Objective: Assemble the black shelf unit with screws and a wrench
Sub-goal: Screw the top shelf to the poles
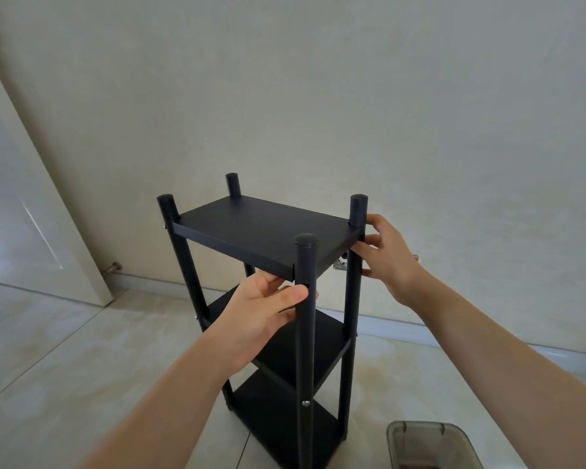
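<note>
On the tiled floor [65,367] near the wall, the black shelf unit [268,231] stands upright. Left hand [261,319] fingers curl around its near post under the top board's edge. Right hand [386,258] fingers pinch the right post. A clear box [430,445] sits nearby.

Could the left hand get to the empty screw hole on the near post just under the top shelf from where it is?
Probably yes. The left hand grips the near post, thumb just below the empty screw hole, and nothing covers the hole. It holds no screw, though.
</note>
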